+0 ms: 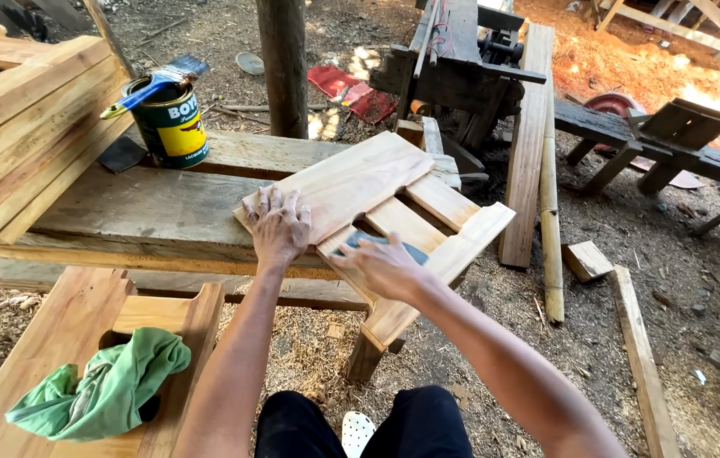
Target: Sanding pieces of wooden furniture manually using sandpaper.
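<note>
A small pale wooden stool lies tilted on its side against the edge of a rough grey workbench. My left hand presses flat on the stool's wide board, fingers spread. My right hand is closed on a dark blue-grey sheet, probably sandpaper, held against the edge of a lower slat.
A paint can with a blue-handled brush across its top stands on the workbench. Stacked planks fill the left. A second stool with a green rag sits at lower left. A post, a woodworking machine and loose boards stand beyond.
</note>
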